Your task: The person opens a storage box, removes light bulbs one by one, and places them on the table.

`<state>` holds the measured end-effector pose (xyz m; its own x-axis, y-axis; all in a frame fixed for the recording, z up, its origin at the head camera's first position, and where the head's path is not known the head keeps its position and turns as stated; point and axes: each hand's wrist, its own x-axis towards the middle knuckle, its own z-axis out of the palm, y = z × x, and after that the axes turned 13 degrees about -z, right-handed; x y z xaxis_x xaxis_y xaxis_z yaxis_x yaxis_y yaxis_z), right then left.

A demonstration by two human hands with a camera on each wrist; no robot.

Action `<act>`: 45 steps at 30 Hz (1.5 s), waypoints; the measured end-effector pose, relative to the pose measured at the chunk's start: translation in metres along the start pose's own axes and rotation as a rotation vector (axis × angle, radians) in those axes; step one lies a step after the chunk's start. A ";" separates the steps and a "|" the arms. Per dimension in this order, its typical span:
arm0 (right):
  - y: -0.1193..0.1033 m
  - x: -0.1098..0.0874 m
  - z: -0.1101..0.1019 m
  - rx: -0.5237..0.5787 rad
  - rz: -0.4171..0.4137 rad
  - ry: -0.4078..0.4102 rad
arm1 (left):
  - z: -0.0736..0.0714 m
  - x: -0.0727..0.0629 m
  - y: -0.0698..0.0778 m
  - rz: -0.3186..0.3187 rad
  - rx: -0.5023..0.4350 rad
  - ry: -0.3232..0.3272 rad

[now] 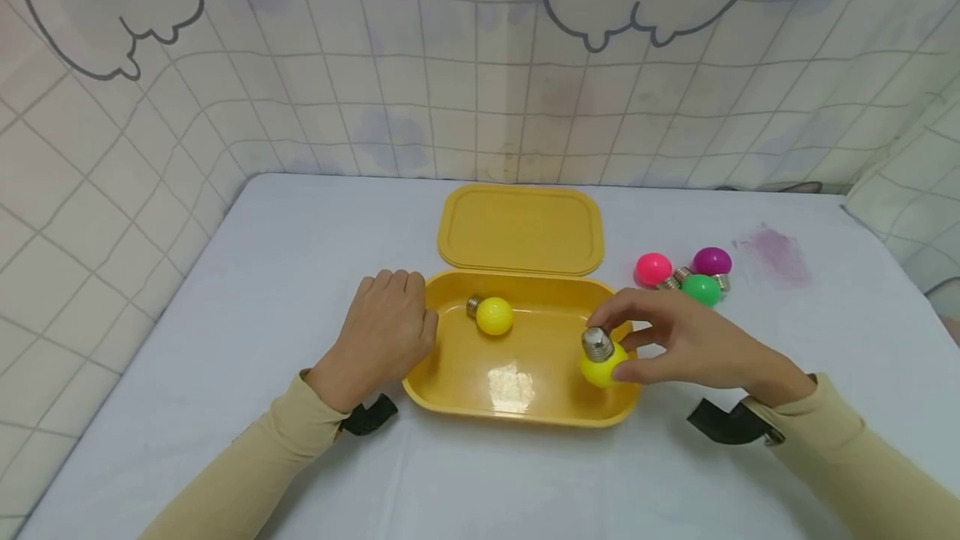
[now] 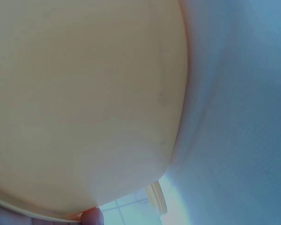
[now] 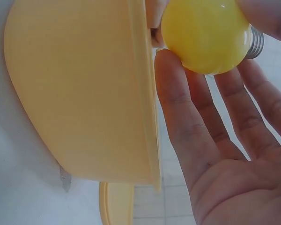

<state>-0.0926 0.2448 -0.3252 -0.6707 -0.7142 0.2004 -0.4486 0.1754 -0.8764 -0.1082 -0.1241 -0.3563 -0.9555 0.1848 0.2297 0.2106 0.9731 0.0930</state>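
Observation:
A yellow plastic box (image 1: 465, 407) stands uncovered on the table, its outer wall filling much of the left wrist view. My left hand (image 1: 386, 336) grips the box's left rim, knuckles up. Over the right end of the box, my right hand (image 1: 678, 340) pinches a yellow light bulb (image 1: 602, 369) between thumb and fingers. Its silver screw base points upward in the head view; the right wrist view shows the round yellow globe (image 3: 206, 35) against the fingertips. Another yellow bulb (image 1: 495, 317) lies inside the box near the back left, screw base to the left.
Behind the box lies its yellow lid (image 1: 521, 227), flat on the white cloth. To the right, beyond my right hand, a pink bulb (image 1: 653, 269), a purple bulb (image 1: 712, 261) and a green bulb (image 1: 701, 290) lie clustered. A grid-patterned curtain (image 1: 480, 82) hangs behind the table.

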 end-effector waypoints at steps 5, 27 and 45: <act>0.003 -0.006 -0.002 0.015 -0.058 0.046 | 0.001 0.000 0.000 -0.005 0.001 -0.008; 0.007 -0.041 -0.038 0.021 -0.051 0.302 | -0.004 0.002 0.001 -0.008 0.008 -0.065; 0.024 -0.067 -0.077 -0.169 0.104 0.483 | -0.003 0.000 0.001 -0.027 -0.001 -0.054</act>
<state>-0.1039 0.3490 -0.3259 -0.8952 -0.2996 0.3301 -0.4271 0.3643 -0.8276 -0.1078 -0.1231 -0.3536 -0.9707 0.1655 0.1742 0.1846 0.9778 0.0996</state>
